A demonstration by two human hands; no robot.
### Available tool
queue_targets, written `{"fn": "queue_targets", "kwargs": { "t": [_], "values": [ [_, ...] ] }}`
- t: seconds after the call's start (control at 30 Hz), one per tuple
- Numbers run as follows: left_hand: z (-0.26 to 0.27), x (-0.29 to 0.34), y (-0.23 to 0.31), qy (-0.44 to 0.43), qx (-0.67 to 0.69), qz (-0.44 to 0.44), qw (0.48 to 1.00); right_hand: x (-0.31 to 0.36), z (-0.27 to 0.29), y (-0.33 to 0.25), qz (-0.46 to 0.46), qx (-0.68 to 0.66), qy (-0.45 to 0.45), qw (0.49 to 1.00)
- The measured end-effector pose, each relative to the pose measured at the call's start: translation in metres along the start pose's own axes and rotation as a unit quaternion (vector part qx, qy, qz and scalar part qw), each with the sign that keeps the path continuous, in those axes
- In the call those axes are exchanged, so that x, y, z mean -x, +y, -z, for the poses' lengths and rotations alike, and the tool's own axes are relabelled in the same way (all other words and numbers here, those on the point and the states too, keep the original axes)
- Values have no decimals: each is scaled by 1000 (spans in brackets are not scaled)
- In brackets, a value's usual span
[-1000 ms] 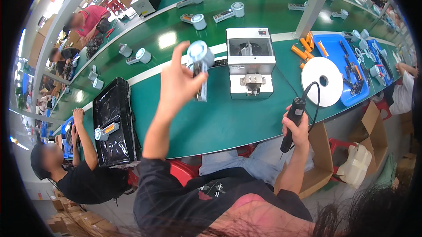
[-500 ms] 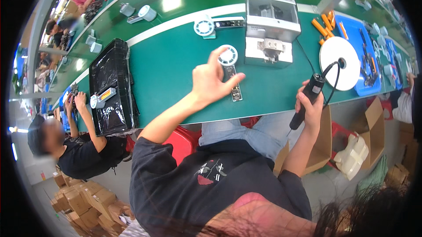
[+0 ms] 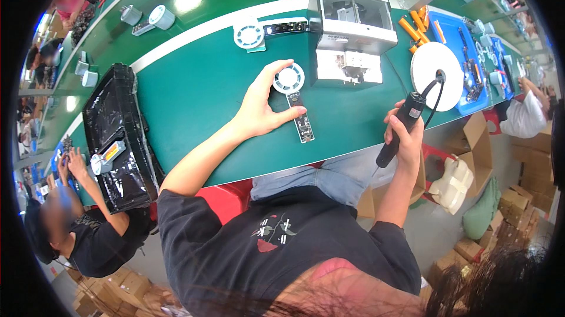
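Observation:
My left hand (image 3: 259, 108) spans a pale round vented part (image 3: 289, 78) lying on the green bench. Its index finger meets the part's upper rim, and the thumb presses on the dark circuit board strip (image 3: 305, 128) that runs from the part toward me. In my right hand (image 3: 407, 140) is a black corded electric screwdriver (image 3: 400, 132), its fingers wrapped round the body. The screwdriver's thin bit points down and left near the bench's front edge, apart from the part. A similar round part (image 3: 249, 34) with a dark strip lies farther back.
A white-and-grey machine (image 3: 352, 29) stands at the back. Right of it are a white disc (image 3: 436, 76), orange pieces (image 3: 414, 27) and a blue tray (image 3: 462, 102). A black plastic-lined tray (image 3: 120, 140) lies left, near another person's hands (image 3: 75, 163).
My left hand has come down onto the round part, its thumb now on the circuit board strip. My right hand still holds the screwdriver. The view has shifted a little.

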State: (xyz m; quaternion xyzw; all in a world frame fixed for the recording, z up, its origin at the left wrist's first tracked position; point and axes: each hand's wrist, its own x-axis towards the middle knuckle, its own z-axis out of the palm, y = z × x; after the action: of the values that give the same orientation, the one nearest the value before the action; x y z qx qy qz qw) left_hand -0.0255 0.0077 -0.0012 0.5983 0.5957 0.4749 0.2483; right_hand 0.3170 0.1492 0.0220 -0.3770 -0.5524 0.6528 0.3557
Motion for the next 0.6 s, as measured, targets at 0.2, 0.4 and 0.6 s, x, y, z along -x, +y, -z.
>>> {"fn": "queue_targets", "kwargs": {
  "t": [0.2,0.4,0.6],
  "values": [
    [-1,-1,2,-2,-30,-52,998,-7,-53,-94,274,-7,-6,962],
    [-10,0,3,14,3,-49,999,-60,-130,-151,422,-52,62,903],
    [-9,1,5,26,-13,-41,999,-93,-148,-135,427,-10,59,902]
  ]
}}
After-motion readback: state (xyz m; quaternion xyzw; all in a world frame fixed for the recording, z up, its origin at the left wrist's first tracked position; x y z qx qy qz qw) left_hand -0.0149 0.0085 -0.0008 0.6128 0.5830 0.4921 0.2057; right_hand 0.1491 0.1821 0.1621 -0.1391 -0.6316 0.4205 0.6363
